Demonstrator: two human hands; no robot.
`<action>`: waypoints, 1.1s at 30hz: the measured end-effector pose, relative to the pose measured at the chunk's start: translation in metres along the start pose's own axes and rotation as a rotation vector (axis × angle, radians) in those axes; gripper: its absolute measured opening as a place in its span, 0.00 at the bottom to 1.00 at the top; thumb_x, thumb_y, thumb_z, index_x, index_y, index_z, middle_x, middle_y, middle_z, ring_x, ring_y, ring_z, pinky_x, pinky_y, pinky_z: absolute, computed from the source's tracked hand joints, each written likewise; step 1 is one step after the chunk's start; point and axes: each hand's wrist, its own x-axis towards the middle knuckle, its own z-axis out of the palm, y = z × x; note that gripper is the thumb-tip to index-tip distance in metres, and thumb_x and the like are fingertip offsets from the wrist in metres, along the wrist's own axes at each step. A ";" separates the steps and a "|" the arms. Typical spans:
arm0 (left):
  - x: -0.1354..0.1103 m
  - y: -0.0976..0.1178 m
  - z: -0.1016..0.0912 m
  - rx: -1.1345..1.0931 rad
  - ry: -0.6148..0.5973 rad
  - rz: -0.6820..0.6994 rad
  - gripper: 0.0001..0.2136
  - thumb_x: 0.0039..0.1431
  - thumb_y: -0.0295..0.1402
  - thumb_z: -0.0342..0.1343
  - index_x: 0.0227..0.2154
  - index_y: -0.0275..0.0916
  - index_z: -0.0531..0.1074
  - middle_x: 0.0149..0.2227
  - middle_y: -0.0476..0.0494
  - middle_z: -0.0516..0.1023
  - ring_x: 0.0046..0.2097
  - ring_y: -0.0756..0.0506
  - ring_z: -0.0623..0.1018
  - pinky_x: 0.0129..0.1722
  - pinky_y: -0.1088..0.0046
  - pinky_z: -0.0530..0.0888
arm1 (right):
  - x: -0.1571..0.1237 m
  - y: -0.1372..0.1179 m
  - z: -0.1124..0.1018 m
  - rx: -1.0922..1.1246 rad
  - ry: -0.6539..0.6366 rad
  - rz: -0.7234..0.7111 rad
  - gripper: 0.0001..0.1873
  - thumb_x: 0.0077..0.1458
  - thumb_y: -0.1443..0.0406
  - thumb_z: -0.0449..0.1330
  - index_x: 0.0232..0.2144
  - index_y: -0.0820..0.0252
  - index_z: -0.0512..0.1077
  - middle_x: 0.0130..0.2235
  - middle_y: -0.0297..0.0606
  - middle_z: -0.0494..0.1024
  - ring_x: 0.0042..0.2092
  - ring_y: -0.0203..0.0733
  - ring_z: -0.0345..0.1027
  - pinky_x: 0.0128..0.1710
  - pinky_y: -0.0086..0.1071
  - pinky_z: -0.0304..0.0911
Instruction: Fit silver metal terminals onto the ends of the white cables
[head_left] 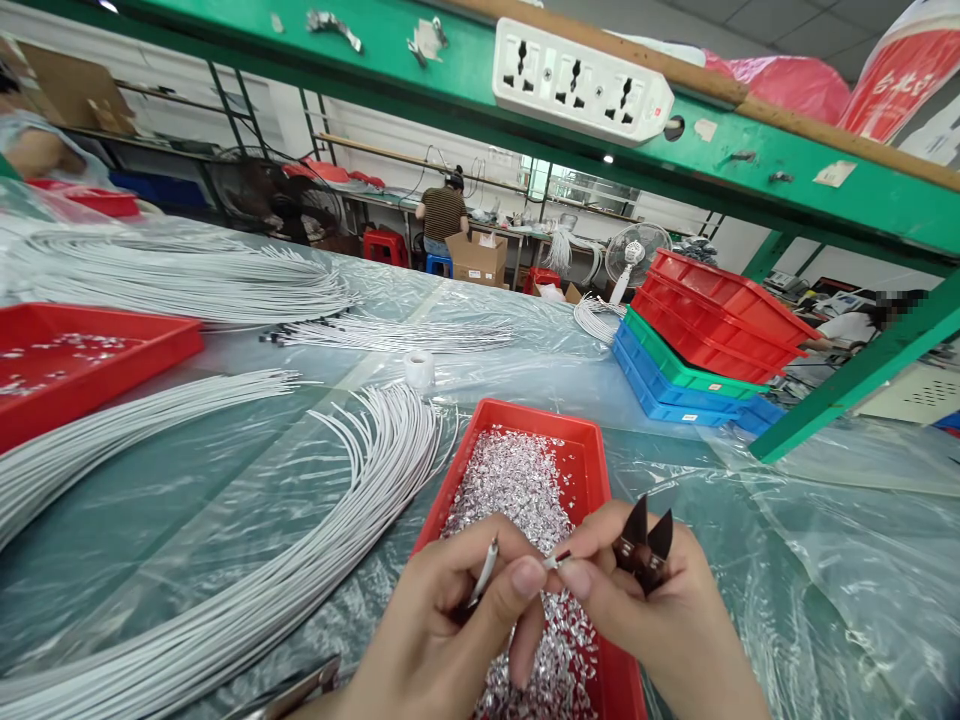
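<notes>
My left hand (469, 620) is closed, with thumb and forefinger pinching a white cable (553, 561) close to its end. A second white cable end (487, 570) pokes up between its fingers. My right hand (645, 590) meets it fingertip to fingertip, thumb and forefinger closed on the dark tip of the pinched cable. Tucked in the same hand is a pair of small dark-bladed scissors (643, 545), blades pointing up and apart, handles hidden. Both hands are above a red tray (596, 470) strewn with many small shiny silver scraps (510, 480).
A bundle of white cables (360, 520) curves across the plastic-covered table at left. More cable bundles (187, 275), another red tray (150, 345) and a white roll (419, 370) lie beyond. Stacked bins (705, 330) stand right, by a green post (862, 370). A power strip (581, 85) hangs overhead.
</notes>
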 end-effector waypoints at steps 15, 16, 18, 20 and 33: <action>0.000 0.006 -0.002 -0.108 -0.085 -0.160 0.24 0.58 0.58 0.52 0.22 0.40 0.65 0.15 0.58 0.60 0.19 0.54 0.55 0.22 0.75 0.55 | 0.004 -0.003 -0.002 -0.102 -0.061 -0.004 0.02 0.49 0.65 0.66 0.26 0.56 0.77 0.19 0.25 0.54 0.21 0.32 0.43 0.20 0.28 0.45; 0.000 0.007 -0.003 -0.112 -0.086 -0.170 0.24 0.57 0.58 0.53 0.22 0.40 0.65 0.15 0.57 0.60 0.19 0.54 0.55 0.22 0.75 0.55 | 0.007 -0.002 -0.003 -0.126 -0.046 -0.023 0.02 0.49 0.65 0.65 0.26 0.56 0.77 0.19 0.24 0.54 0.21 0.32 0.44 0.20 0.28 0.45; 0.000 0.009 -0.004 -0.117 -0.085 -0.173 0.25 0.56 0.58 0.53 0.22 0.40 0.65 0.15 0.57 0.61 0.19 0.53 0.56 0.22 0.74 0.55 | 0.017 0.002 -0.006 -0.202 0.002 -0.089 0.03 0.51 0.64 0.62 0.28 0.57 0.76 0.20 0.24 0.52 0.21 0.33 0.43 0.21 0.29 0.44; 0.001 0.010 -0.005 -0.116 -0.085 -0.158 0.24 0.57 0.58 0.53 0.21 0.40 0.64 0.14 0.57 0.60 0.19 0.53 0.55 0.22 0.74 0.54 | 0.029 0.007 -0.011 -0.291 0.019 -0.155 0.05 0.54 0.64 0.59 0.29 0.58 0.73 0.21 0.24 0.51 0.22 0.33 0.43 0.22 0.29 0.43; 0.008 -0.001 -0.002 -0.241 -0.032 0.004 0.17 0.59 0.51 0.55 0.35 0.45 0.58 0.24 0.57 0.60 0.25 0.51 0.53 0.24 0.74 0.49 | 0.050 0.008 -0.032 -0.432 0.007 -0.159 0.09 0.53 0.63 0.62 0.26 0.59 0.66 0.21 0.23 0.49 0.24 0.34 0.43 0.24 0.30 0.41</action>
